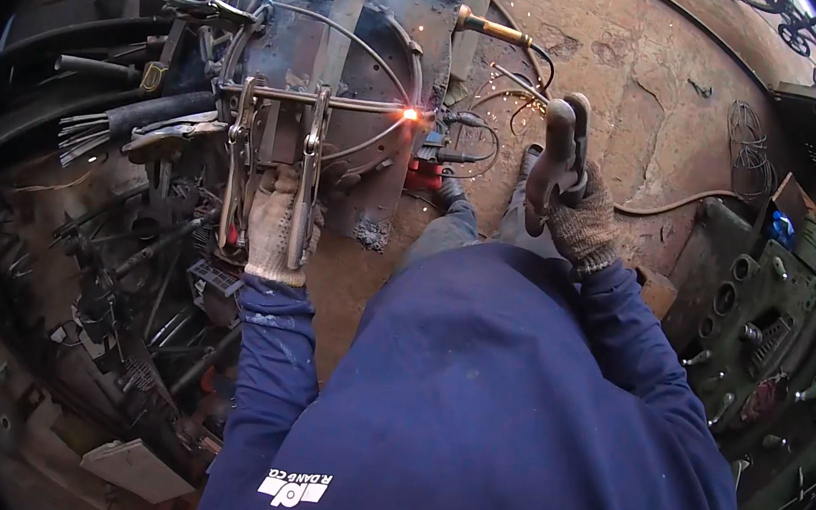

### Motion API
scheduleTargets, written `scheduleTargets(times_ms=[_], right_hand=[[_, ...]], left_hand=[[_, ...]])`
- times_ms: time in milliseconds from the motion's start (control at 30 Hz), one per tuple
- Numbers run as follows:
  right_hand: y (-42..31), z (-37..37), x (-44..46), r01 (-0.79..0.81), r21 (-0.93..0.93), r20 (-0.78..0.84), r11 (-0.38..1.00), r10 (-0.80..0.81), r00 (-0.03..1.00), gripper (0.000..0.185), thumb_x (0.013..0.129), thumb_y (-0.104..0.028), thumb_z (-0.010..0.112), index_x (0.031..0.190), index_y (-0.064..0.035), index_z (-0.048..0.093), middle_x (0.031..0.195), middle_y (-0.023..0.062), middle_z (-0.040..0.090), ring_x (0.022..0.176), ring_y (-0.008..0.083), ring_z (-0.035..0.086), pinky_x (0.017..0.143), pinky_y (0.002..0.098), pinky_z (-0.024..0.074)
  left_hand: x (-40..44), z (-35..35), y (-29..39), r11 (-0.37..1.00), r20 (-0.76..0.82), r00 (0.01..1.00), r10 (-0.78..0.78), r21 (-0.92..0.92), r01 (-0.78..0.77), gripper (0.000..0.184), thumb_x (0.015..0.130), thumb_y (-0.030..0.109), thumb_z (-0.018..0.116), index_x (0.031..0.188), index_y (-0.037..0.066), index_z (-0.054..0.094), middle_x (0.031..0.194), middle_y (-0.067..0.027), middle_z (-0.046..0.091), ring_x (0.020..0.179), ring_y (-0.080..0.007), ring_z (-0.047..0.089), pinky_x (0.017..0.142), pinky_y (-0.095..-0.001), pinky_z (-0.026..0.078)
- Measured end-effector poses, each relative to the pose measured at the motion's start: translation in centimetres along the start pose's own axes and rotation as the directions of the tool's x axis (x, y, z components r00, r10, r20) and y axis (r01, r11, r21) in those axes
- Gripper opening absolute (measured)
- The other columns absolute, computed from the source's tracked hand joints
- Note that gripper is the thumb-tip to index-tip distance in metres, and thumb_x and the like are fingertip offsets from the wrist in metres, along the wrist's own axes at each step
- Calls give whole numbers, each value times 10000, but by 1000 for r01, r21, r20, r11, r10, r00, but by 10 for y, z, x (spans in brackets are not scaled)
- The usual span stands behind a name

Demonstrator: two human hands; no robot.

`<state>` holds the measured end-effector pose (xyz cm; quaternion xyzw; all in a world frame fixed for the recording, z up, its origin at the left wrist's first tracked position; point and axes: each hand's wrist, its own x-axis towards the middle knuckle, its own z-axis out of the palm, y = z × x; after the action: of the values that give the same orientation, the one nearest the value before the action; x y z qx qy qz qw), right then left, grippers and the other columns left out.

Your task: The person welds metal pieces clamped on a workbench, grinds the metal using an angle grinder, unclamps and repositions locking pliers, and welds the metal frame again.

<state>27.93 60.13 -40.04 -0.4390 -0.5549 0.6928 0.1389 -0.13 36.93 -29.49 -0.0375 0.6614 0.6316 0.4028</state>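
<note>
My left hand (276, 220), in a knitted glove, is at the locking pliers near the bench's front edge; its fingers are partly hidden behind them. Two locking pliers (310, 158) (239, 150) clamp a metal bar (345, 104) lying across a round wire frame (352, 37). At the bar's right end a spot (410, 114) glows orange, with smoke and sparks around. My right hand (581, 222), gloved too, is wrapped round the handle of a brown welding holder (558, 156), which is raised to the right of the metal bench (377, 176).
A torch-like tool with a wooden-coloured handle (494, 29) lies at the bench's right edge. Cables (675, 207) cross the floor. Pipes and scrap metal (125, 263) crowd the left. A green machine with levers (774, 307) stands at the right.
</note>
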Motion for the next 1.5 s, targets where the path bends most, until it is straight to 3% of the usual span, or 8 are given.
scheduleTargets(times_ms=[167, 600, 633, 900, 1067, 1133, 1267, 1500], right_hand=[[-5, -22, 13, 21, -115, 44, 993, -16, 999, 479, 803, -141, 794, 1209, -38, 562, 1048, 77, 666, 933, 159, 636, 818, 327, 523], [-5, -53, 16, 79, -142, 0, 987, -80, 997, 328, 911, -143, 694, 1195, -54, 556, 871, 44, 649, 718, 135, 632, 612, 298, 525], [-16, -49, 8, 33, -223, -18, 974, -38, 999, 347, 905, -184, 706, 1193, -49, 567, 916, 35, 659, 766, 138, 632, 645, 305, 519], [-4, -21, -32, 56, -183, -178, 982, -89, 980, 295, 888, -148, 702, 1154, -86, 590, 896, 2, 644, 742, 126, 608, 629, 284, 492], [18, -7, -51, 204, -134, -303, 970, -236, 923, 96, 934, -127, 665, 1007, -106, 607, 742, -21, 589, 611, 107, 554, 545, 266, 431], [26, -12, -63, 161, -118, -311, 980, -190, 931, 84, 931, -117, 670, 982, -104, 606, 743, -27, 589, 600, 108, 550, 527, 267, 419], [19, -11, -81, 123, -113, -404, 986, -159, 901, 77, 944, -142, 663, 980, -122, 597, 725, -30, 583, 574, 115, 540, 507, 279, 416], [-3, 8, -103, 140, -57, -412, 989, -151, 899, 73, 993, -196, 614, 1007, -137, 573, 744, -22, 568, 608, 125, 564, 530, 295, 476]], left_hand=[[11, -21, -14, 995, 1, 1000, -13, -104, 13, 418, 1055, 248, 471, 1386, -6, 443, 1305, -224, 590, 1092, -302, 661, 730, -319, 606], [9, 1, -14, 991, -56, 998, -9, -136, 1, 353, 1009, 301, 575, 1171, -9, 626, 1018, -190, 710, 836, -299, 719, 643, -311, 593], [-1, 4, 2, 991, -58, 991, -118, -71, 114, 278, 962, 298, 669, 1035, 32, 707, 798, -54, 719, 593, -116, 646, 481, -239, 502], [3, 12, -8, 998, -66, 997, 46, -36, -48, 227, 980, 309, 635, 993, 94, 708, 754, 3, 654, 585, -89, 568, 507, -258, 452], [-2, 12, 3, 985, -33, 997, 63, 160, -57, 317, 988, 352, 581, 1082, 66, 682, 904, -38, 681, 788, -153, 594, 752, -325, 493], [13, 11, -12, 987, -41, 993, 109, 120, -103, 274, 968, 345, 629, 1048, 92, 697, 846, -21, 676, 684, -114, 585, 620, -290, 487], [1, 15, -2, 980, 65, 992, 106, -174, -93, 298, 981, 312, 609, 1125, 60, 675, 991, -59, 687, 860, -167, 610, 798, -328, 499], [27, 18, -29, 991, 109, 986, 128, -50, -123, 355, 1000, 331, 570, 1201, 47, 640, 1081, -88, 689, 960, -209, 623, 880, -356, 485]])
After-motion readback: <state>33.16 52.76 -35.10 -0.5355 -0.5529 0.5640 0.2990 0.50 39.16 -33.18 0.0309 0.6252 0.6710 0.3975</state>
